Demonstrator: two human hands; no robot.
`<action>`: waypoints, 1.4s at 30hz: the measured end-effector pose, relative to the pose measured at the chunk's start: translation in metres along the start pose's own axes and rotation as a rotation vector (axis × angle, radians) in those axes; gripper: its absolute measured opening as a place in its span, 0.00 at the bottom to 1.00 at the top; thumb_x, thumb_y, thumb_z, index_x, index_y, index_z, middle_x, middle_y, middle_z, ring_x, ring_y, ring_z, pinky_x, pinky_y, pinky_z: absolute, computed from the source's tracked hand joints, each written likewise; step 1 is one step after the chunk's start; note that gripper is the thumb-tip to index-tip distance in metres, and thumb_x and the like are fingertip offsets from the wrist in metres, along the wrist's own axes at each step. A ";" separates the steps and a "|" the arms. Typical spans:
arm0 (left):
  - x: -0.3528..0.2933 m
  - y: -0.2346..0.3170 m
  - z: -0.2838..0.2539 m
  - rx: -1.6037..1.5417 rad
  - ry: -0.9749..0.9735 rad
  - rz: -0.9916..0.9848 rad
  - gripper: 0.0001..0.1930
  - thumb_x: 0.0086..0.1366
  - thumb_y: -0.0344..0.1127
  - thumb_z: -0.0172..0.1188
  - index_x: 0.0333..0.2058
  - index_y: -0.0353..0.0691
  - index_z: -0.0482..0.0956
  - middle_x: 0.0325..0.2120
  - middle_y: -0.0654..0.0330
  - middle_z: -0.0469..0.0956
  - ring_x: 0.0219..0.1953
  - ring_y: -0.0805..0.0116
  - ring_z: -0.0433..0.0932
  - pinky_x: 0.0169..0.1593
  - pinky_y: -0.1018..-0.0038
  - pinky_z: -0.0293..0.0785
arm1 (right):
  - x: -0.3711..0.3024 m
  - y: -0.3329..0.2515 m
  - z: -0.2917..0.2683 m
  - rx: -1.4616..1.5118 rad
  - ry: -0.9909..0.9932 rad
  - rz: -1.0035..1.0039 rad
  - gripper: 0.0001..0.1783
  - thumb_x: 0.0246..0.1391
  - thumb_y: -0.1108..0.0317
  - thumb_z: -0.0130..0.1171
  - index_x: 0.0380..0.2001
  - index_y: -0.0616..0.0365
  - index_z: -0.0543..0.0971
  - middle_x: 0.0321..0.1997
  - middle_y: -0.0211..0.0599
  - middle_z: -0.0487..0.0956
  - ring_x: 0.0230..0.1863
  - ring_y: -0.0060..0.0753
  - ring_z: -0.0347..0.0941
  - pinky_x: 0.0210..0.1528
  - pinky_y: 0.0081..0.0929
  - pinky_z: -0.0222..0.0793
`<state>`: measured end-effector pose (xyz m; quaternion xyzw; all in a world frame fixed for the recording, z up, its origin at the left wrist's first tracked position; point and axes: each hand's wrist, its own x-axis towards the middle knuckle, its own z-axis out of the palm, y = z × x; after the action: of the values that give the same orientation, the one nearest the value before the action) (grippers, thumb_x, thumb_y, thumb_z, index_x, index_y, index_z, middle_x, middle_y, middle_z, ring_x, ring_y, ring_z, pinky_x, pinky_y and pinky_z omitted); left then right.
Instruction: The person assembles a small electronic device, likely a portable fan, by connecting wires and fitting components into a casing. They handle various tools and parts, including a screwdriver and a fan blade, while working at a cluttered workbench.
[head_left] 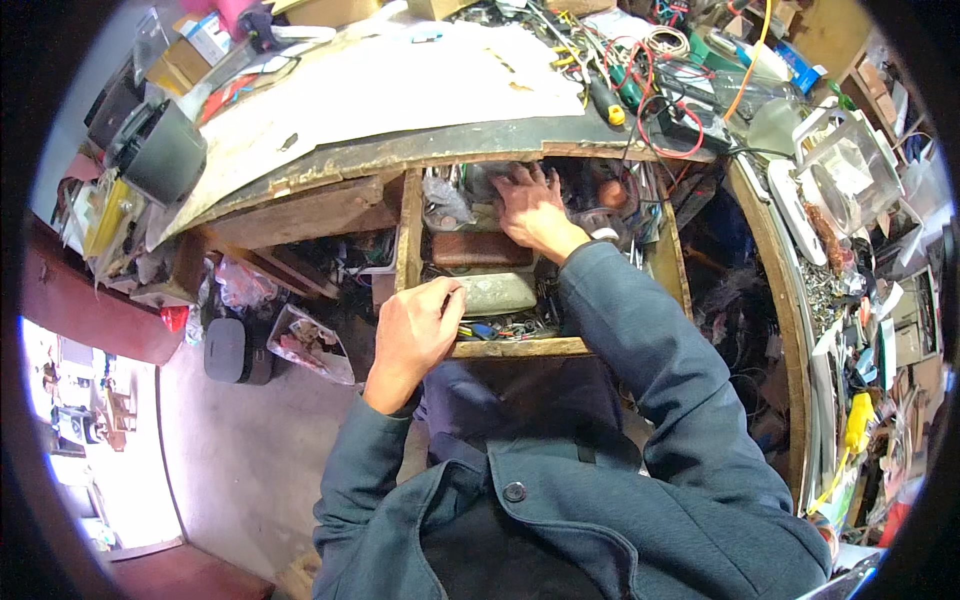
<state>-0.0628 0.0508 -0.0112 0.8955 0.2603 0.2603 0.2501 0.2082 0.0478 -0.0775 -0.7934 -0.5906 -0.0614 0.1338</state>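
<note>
An open wooden drawer (525,347), full of small things, juts out from under the desk in front of me. My left hand (420,325) is closed over its near left corner, the fingers curled and partly hidden. Deep inside, my right hand (535,210) reaches toward the back with its fingers spread over the contents; nothing shows in its grasp. Nearer than that hand lie a brown case (482,249) and a pale greenish case (497,293). A clear plastic bag (445,203) sits at the drawer's left, and a reddish round object (611,193) at its right.
White sheeting covers much of the desktop (400,90). A yellow-and-black screwdriver (606,102) and tangled wires lie at its far right. A dark grey bin-like container (157,150) stands at the left. On the floor are a dark box (237,350) and an open carton (312,345). Clutter fills the right-hand surface.
</note>
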 end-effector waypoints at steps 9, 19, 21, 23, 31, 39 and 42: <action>0.000 0.003 0.001 -0.007 0.017 -0.032 0.09 0.68 0.35 0.64 0.38 0.35 0.86 0.31 0.45 0.85 0.33 0.46 0.86 0.36 0.63 0.80 | -0.026 -0.015 0.004 -0.228 0.194 -0.318 0.26 0.58 0.64 0.55 0.58 0.65 0.78 0.71 0.53 0.72 0.73 0.53 0.67 0.72 0.66 0.62; 0.001 0.006 0.002 0.004 -0.019 -0.064 0.07 0.67 0.34 0.64 0.38 0.37 0.86 0.31 0.47 0.85 0.32 0.48 0.85 0.34 0.63 0.79 | -0.020 -0.037 0.006 0.009 0.189 -0.259 0.22 0.59 0.65 0.54 0.54 0.62 0.81 0.59 0.60 0.79 0.61 0.56 0.78 0.68 0.57 0.69; 0.000 0.004 0.001 0.022 -0.018 -0.059 0.06 0.67 0.34 0.65 0.37 0.38 0.86 0.31 0.48 0.85 0.33 0.46 0.85 0.35 0.62 0.80 | -0.017 -0.038 -0.001 0.059 0.099 -0.239 0.18 0.56 0.66 0.57 0.48 0.61 0.83 0.56 0.59 0.80 0.59 0.57 0.78 0.67 0.56 0.70; 0.002 0.004 0.006 0.013 -0.009 -0.047 0.06 0.67 0.34 0.65 0.37 0.37 0.86 0.31 0.47 0.85 0.33 0.46 0.85 0.35 0.62 0.80 | -0.015 -0.033 -0.012 0.088 -0.015 -0.229 0.15 0.53 0.67 0.59 0.43 0.60 0.84 0.55 0.59 0.79 0.59 0.58 0.77 0.67 0.55 0.70; 0.001 0.003 0.004 -0.003 0.003 -0.031 0.08 0.67 0.34 0.65 0.38 0.34 0.86 0.31 0.46 0.85 0.30 0.50 0.86 0.35 0.66 0.79 | 0.001 0.012 0.015 0.077 -0.032 -0.035 0.28 0.57 0.56 0.59 0.62 0.30 0.81 0.75 0.58 0.67 0.77 0.72 0.56 0.76 0.72 0.48; -0.001 0.003 0.003 -0.007 0.015 -0.039 0.07 0.68 0.36 0.64 0.37 0.39 0.86 0.30 0.47 0.85 0.32 0.46 0.85 0.35 0.60 0.79 | 0.019 0.033 -0.009 0.408 -0.028 0.159 0.25 0.52 0.65 0.60 0.56 0.49 0.84 0.56 0.50 0.83 0.60 0.57 0.78 0.66 0.55 0.71; -0.001 0.002 0.003 -0.007 0.009 -0.038 0.07 0.68 0.36 0.63 0.36 0.39 0.86 0.29 0.47 0.84 0.32 0.46 0.85 0.34 0.59 0.78 | 0.020 0.036 -0.008 0.470 0.032 0.192 0.22 0.55 0.65 0.60 0.53 0.46 0.86 0.54 0.49 0.85 0.58 0.56 0.81 0.64 0.47 0.75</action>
<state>-0.0610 0.0478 -0.0121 0.8884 0.2774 0.2604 0.2568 0.2490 0.0544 -0.0696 -0.7918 -0.5084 0.0780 0.3293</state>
